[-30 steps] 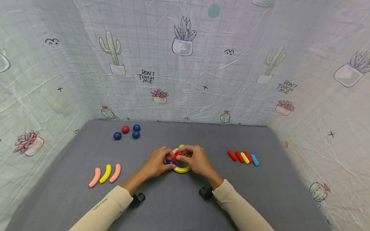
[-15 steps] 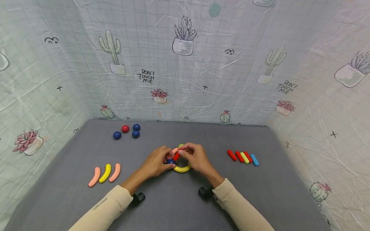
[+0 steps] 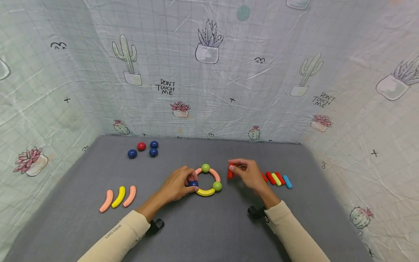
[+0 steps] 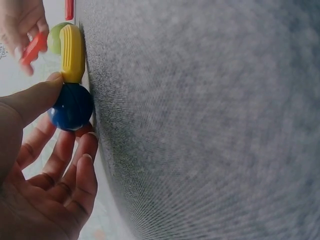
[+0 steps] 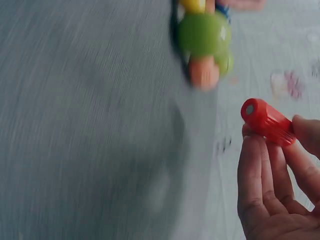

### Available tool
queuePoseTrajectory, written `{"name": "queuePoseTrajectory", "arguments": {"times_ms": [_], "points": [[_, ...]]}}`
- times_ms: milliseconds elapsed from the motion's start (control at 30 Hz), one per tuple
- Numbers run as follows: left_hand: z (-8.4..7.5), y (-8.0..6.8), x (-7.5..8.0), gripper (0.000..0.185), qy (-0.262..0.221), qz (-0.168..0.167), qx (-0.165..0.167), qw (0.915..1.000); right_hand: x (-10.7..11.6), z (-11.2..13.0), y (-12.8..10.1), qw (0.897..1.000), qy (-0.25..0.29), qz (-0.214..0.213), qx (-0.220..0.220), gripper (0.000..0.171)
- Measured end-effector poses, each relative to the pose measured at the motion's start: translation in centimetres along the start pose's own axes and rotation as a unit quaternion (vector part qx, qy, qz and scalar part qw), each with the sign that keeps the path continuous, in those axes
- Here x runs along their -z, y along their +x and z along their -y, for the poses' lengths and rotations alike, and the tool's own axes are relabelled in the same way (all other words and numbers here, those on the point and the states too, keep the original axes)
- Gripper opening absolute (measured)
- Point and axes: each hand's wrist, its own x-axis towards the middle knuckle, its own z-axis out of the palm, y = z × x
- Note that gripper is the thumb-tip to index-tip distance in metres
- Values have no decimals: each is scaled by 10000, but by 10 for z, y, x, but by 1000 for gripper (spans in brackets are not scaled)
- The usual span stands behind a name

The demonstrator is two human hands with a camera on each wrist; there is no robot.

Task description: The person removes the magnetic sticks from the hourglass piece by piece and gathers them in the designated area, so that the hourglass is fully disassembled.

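My left hand holds a blue ball at the left of a ring of magnetic pieces. Its thumb lies where the ball meets a yellow curved stick. Green balls join the salmon curved sticks around the rest of the ring, which lies on the table. To the right of the ring, my right hand pinches a red magnetic stick between thumb and fingers, raised above the surface. A pale magnet end shows on that stick in the right wrist view.
Several blue balls and one red ball sit at the back left. Two salmon curved sticks flank a yellow one at left. Short straight sticks, including a blue one, lie at right on the grey tabletop.
My right hand has moved right, away from the ring, carrying the red stick that was over the ring's left side. My left hand stays at the blue ball.
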Motion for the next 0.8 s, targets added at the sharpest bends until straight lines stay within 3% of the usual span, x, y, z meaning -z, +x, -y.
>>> {"name": "queuePoseTrajectory", "arguments": {"times_ms": [167, 333, 600, 800], "points": [[0, 0, 1, 26, 27, 14, -3, 10000, 28, -17, -1, 9962, -824, -248, -139, 29], [0, 0, 2, 26, 69, 66, 18, 10000, 47, -28, -6, 9843, -1657, -463, -387, 21], [-2, -1, 1, 25, 102, 83, 58, 9999, 58, -37, -10, 9462, -3137, -791, -109, 17], [-1, -1, 1, 25, 131, 46, 33, 9999, 57, -41, -11, 9234, -3704, -985, 217, 20]]}}
